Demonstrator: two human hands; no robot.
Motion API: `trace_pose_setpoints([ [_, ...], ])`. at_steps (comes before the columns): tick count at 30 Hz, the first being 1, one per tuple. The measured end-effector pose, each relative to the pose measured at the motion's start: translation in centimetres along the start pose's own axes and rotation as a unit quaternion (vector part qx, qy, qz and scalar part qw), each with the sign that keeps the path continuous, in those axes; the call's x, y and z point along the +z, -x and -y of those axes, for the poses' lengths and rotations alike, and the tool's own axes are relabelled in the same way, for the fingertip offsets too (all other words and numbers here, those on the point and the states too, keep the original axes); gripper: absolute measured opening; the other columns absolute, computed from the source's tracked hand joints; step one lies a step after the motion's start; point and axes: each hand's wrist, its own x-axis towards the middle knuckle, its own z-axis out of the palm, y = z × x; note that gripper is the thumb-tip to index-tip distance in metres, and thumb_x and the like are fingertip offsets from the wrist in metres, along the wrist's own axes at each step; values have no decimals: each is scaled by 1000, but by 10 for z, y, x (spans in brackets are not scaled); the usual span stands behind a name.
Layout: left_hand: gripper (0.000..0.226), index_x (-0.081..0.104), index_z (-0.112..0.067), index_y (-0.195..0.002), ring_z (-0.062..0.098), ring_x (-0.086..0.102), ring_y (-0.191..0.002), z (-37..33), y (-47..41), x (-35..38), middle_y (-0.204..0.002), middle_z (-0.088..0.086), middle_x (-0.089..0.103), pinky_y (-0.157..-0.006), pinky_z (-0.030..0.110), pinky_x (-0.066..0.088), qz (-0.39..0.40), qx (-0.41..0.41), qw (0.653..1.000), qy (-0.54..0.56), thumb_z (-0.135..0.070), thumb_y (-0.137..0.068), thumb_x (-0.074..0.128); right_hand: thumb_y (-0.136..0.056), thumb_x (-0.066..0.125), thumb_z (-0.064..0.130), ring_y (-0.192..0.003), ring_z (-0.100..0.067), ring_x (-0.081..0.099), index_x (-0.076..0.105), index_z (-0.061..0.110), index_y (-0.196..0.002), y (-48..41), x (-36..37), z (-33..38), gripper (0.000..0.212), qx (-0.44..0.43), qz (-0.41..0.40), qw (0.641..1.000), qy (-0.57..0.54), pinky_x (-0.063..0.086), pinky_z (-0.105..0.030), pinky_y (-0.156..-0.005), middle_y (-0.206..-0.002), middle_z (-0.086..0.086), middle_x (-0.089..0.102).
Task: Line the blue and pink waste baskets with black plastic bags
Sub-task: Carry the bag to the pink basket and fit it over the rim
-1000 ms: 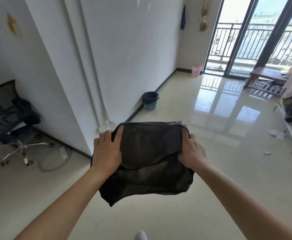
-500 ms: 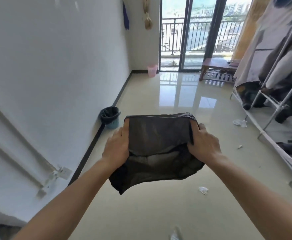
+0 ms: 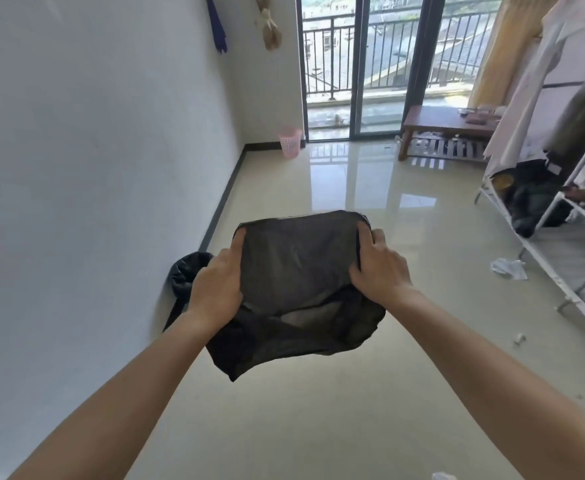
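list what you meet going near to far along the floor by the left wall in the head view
black bag held in both hands → lined basket against the wall → pink basket in the far corner → balcony door

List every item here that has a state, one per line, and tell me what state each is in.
black plastic bag: held up, mouth stretched open.
left hand: gripping the bag's left edge.
right hand: gripping the bag's right edge.
pink waste basket: upright in the far corner, unlined.
basket by the wall: already lined in black, partly hidden.
balcony door: cannot tell.
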Motion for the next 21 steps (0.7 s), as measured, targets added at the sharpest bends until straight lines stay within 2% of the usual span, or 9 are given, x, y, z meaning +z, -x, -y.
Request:
trace_pose_setpoints([
  [1, 75, 21, -22, -145, 34, 60, -79, 15, -23, 8, -104, 12, 58, -65, 48, 54, -8, -5, 1000, 0, 6, -83, 54, -85, 52, 17, -73, -41, 60, 14, 19, -152, -29, 10, 4, 77, -10, 3, 1000, 3, 41, -39, -61, -119, -12, 44],
  [3, 46, 43, -13, -121, 34, 60, -76, 48, -70, 32, -100, 13, 59, -61, 43, 50, -19, -20, 1000, -8, 10, -83, 52, -85, 52, 19, -72, -41, 60, 11, 21, -153, -89, 33, 9, 80, -30, 6, 999, 14, 42, -39, -61, -119, -11, 44],
  [5, 27, 52, -8, -100, 32, 58, -74, 79, -114, 57, -92, 12, 59, -58, 35, 41, -17, -30, 999, -28, 12, -81, 50, -86, 52, 19, -70, -40, 60, 9, 21, -154, -143, 55, 12, 80, -49, 7, 998, 29, 45, -40, -59, -119, -11, 45],
  [6, 25, 55, -7, -96, 31, 57, -75, 93, -137, 69, -91, 12, 59, -58, 33, 40, -14, -34, 999, -39, 11, -80, 51, -86, 52, 19, -69, -40, 60, 9, 21, -154, -172, 67, 12, 81, -54, 7, 998, 36, 46, -40, -59, -119, -11, 46],
  [10, 32, 61, 2, -105, 38, 58, -76, 152, -262, 122, -93, 20, 61, -63, 40, 46, -3, -43, 997, -62, 9, -73, 61, -87, 52, 20, -69, -40, 61, 6, 21, -155, -316, 116, 19, 82, -55, 15, 997, 53, 43, -38, -58, -121, -12, 46],
  [14, 42, 67, -8, -111, 39, 54, -81, 189, -395, 149, -95, 20, 57, -69, 44, 46, 34, -8, 991, -128, -2, -70, 67, -85, 54, 22, -68, -39, 61, 8, 22, -154, -439, 138, 15, 82, -42, 17, 996, 79, 41, -37, -56, -121, -11, 46],
  [17, 38, 69, -8, -100, 38, 52, -77, 205, -494, 172, -86, 18, 56, -64, 41, 42, 59, 15, 986, -154, 2, -63, 65, -84, 55, 22, -65, -38, 60, 10, 23, -152, -524, 153, 2, 81, -19, 4, 997, 74, 40, -36, -54, -119, -10, 47],
  [21, 40, 61, -3, -104, 35, 54, -77, 218, -625, 231, -92, 15, 60, -59, 38, 43, 87, 21, 987, -131, 5, -65, 58, -83, 56, 21, -63, -38, 59, 11, 22, -152, -641, 186, -29, 82, -4, -16, 997, 71, 38, -35, -53, -117, -11, 49],
])
